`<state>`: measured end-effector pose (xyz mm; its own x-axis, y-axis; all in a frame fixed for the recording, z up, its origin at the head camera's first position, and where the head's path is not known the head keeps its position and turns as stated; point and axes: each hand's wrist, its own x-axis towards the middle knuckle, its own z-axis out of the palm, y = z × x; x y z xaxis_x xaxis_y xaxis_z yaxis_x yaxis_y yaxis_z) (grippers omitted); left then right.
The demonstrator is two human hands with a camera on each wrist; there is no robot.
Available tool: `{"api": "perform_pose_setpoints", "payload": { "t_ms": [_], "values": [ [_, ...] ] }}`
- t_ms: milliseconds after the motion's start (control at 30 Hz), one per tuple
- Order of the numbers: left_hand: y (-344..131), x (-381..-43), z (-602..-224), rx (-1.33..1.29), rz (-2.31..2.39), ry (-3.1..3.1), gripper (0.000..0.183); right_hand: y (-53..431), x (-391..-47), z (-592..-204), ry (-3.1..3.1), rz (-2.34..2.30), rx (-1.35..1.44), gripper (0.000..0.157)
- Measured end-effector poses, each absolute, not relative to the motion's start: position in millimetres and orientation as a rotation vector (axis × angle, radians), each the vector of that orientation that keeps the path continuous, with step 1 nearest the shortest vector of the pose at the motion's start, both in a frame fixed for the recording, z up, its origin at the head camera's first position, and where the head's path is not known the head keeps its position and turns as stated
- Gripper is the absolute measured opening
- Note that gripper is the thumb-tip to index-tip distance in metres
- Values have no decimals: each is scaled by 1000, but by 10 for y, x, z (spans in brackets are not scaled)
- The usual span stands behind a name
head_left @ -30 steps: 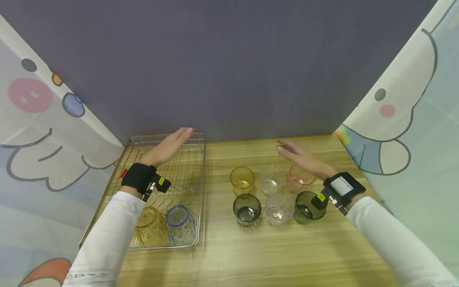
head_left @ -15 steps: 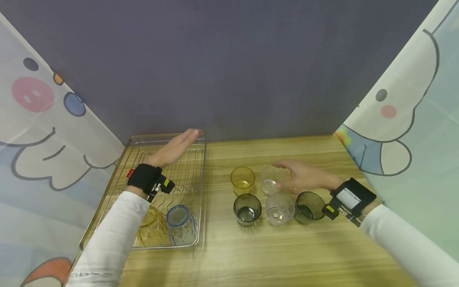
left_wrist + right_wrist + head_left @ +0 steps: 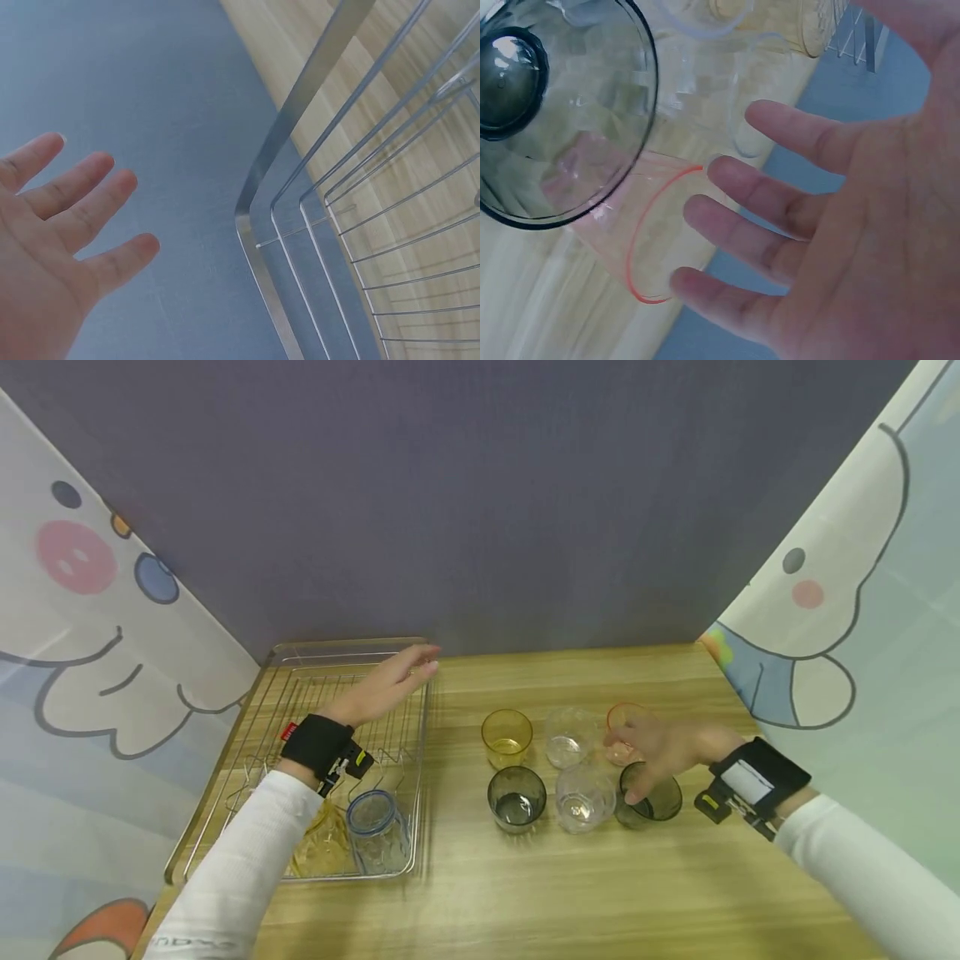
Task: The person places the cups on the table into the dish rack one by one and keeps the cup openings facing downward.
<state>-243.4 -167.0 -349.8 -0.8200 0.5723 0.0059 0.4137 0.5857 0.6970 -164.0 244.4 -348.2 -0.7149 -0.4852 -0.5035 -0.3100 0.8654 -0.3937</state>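
Note:
My right hand (image 3: pixel 667 745) hovers over the right end of two rows of glasses, fingers spread and holding nothing. Below it are a pink glass with a red rim (image 3: pixel 633 262) and a dark grey glass (image 3: pixel 663 803); in the right wrist view the fingertips come close to the red rim, and contact cannot be told. Left of these stand a clear glass (image 3: pixel 567 741) behind another clear glass (image 3: pixel 585 802), and a yellow glass (image 3: pixel 507 739) behind a second dark glass (image 3: pixel 517 802). My left hand (image 3: pixel 386 683), fingers extended, is in the air above a wire rack (image 3: pixel 285 120).
Inside the rack's front part are a yellow glass (image 3: pixel 326 847), partly hidden by my left arm, and a blue-rimmed glass (image 3: pixel 378 839). A dark panel (image 3: pixel 480 510) closes off the back of the wooden table (image 3: pixel 480 893). Printed curtains (image 3: pixel 870 610) hang at both sides.
My right hand has come down and nearer to me, from behind the glasses to over the pink and right dark ones. My left hand has drifted right, with its fingers parting.

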Motion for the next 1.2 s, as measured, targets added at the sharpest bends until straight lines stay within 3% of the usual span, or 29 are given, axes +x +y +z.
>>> {"api": "perform_pose_setpoints", "payload": {
  "t_ms": [367,900,1200],
  "values": [
    [-1588,-2401,-3531,843,929,2632,70,2509,-1583,-3661,2307,-380,-481,84],
    [-1606,-2406,-3533,839,947,2629,67,2609,-1479,-3975,2276,-460,-410,95],
    [-1637,-2411,-3546,817,991,2621,69,2611,-1481,-4102,2345,-424,-436,72]
  ]
}}
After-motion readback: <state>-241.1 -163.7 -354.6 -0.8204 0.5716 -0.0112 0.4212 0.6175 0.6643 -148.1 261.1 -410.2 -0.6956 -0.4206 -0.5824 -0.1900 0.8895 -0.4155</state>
